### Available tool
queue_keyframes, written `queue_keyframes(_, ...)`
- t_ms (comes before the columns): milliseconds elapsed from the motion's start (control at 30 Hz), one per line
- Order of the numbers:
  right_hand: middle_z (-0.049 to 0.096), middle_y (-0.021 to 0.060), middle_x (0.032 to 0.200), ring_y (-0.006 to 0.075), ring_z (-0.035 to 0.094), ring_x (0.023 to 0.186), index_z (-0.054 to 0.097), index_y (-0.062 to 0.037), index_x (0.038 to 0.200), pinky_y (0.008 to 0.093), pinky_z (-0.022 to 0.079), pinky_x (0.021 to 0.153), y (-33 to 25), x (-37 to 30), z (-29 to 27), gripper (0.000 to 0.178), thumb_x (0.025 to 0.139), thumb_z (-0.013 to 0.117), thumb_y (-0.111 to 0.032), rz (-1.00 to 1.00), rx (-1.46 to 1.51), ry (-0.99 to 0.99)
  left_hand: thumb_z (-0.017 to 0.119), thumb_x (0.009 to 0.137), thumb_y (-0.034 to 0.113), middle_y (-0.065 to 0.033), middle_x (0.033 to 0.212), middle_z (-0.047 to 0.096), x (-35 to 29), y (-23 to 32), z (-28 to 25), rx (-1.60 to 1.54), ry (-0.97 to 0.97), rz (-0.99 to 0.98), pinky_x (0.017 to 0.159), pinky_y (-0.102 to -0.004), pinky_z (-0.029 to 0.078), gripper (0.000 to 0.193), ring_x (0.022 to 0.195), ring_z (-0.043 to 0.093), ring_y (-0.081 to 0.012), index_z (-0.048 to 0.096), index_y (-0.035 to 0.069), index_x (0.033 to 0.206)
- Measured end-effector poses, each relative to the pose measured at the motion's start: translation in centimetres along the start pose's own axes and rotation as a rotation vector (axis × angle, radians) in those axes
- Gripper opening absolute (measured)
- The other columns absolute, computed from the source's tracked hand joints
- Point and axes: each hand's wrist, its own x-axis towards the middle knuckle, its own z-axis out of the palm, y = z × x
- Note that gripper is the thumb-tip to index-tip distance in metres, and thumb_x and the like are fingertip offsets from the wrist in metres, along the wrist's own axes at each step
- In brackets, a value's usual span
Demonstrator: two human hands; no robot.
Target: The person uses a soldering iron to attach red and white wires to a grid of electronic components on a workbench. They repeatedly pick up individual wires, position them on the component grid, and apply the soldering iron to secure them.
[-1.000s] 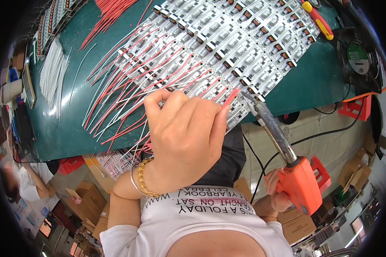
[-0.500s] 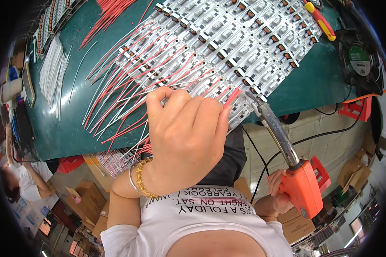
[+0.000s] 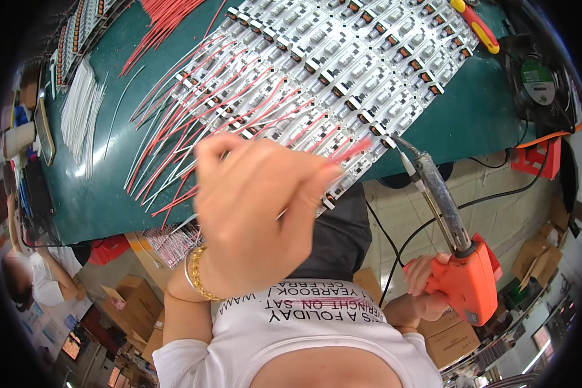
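My left hand (image 3: 255,187), with a yellow bead bracelet at the wrist, is closed on a few short red wires (image 3: 354,150) that stick out past its fingertips. It is over the near edge of a panel of small circuit boards (image 3: 368,84), and both hand and wires are blurred. Red and white wires (image 3: 174,142) fan out leftward from the panel's rows. At the right, my right hand (image 3: 427,284) grips the orange handle of a soldering gun (image 3: 464,288). Its metal barrel slants up, with the tip near the panel's right edge.
Loose white wires (image 3: 81,119) and red wires (image 3: 168,22) lie on the green table (image 3: 129,194). Toward the right are a red-and-yellow screwdriver (image 3: 477,27) and a black fan (image 3: 537,84). A black cable (image 3: 462,207) hangs by the soldering gun. Another person (image 3: 42,275) is at far left.
My left hand has drawn back to the left with the red wires. The soldering gun has shifted right, away from the wires. The panel sits slightly farther left.
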Motion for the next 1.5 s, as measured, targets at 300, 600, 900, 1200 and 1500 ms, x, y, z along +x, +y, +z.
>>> queue_keyframes(300,0.046,-0.0015,0.053,0.0109,0.043,0.042,0.045,0.0037,0.106,0.0263,0.038,0.044,-0.5,1.3,-0.8,0.064,0.087,0.06,-0.056,-0.058,-0.071,-0.204,0.073,0.075,0.0,0.0001,0.064,0.049,-1.1,0.4,3.3,0.155,-0.014,0.021,0.07,-0.0343,0.031,0.019,0.058,0.046,-0.0179,0.057,0.009,0.073)
queue_keyframes(600,0.049,-0.0002,0.053,0.0137,0.046,0.043,0.054,-0.0065,0.062,0.0253,0.032,0.042,-0.7,-0.1,-0.2,0.053,0.079,0.071,-0.054,-0.025,-0.388,0.088,0.073,0.075,0.0,-0.0007,0.064,0.047,-1.2,0.4,3.3,0.176,-0.013,0.045,0.07,-0.0353,0.032,0.018,0.059,0.045,-0.0195,0.057,0.009,0.074)
queue_keyframes(900,0.047,-0.0022,0.051,0.0136,0.044,0.04,0.051,-0.0087,0.059,0.0266,0.031,0.04,-1.2,1.0,-1.0,0.053,0.087,0.063,-0.052,-0.052,-0.36,-0.119,0.074,0.075,0.001,-0.0006,0.063,0.046,-1.3,0.3,3.3,0.195,-0.005,0.062,0.07,-0.0349,0.032,0.019,0.058,0.045,-0.0194,0.057,0.009,0.075)
queue_keyframes(1200,0.046,-0.0029,0.051,0.0099,0.044,0.043,0.049,0.0072,0.113,0.0265,0.04,0.045,-0.9,1.1,-0.6,0.074,0.087,0.057,-0.061,-0.03,-0.136,-0.158,0.074,0.075,0.001,-0.001,0.066,0.049,-1.3,0.4,3.3,0.187,0.002,0.05,0.072,-0.0348,0.033,0.018,0.06,0.047,-0.0198,0.058,0.009,0.076)
queue_keyframes(1500,0.046,-0.0023,0.052,0.0108,0.044,0.043,0.045,0.003,0.102,0.0257,0.037,0.043,-0.9,0.6,-1.4,0.064,0.086,0.061,-0.056,0.017,-0.018,-0.178,0.076,0.07,0.002,-0.002,0.075,0.056,-1.3,0.8,3.5,0.13,-0.004,0.045,0.077,-0.0355,0.034,0.018,0.071,0.052,-0.0213,0.061,0.009,0.076)
